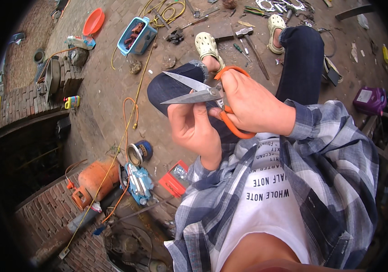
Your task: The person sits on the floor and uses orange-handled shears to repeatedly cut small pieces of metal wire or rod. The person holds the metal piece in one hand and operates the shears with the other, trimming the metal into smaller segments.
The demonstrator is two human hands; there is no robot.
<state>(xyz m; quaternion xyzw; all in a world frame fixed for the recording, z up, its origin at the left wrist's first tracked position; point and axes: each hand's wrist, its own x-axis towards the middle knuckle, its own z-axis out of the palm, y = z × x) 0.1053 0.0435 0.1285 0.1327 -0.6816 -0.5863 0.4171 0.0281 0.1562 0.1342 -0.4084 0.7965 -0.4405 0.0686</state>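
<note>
A large pair of scissors (198, 96) with orange handles is held up over my lap, its two blades spread and their tips toward the left. My right hand (255, 102) is closed round the handles, partly covering them. With thumb and fingers, my left hand (195, 131) pinches the lower blade along its lower edge. No other thing shows between the blades. Behind the scissors are my legs in dark jeans (303, 63), the knees apart.
On the ground beyond my feet lie a hammer (244, 32), a screwdriver (240, 51) and pliers (255, 12). A blue bin (140, 46) and an orange basin (94, 21) stand far left. An orange gas cylinder (96, 181) lies left, near a yellow hose (145, 79). A purple jug (370, 100) stands right.
</note>
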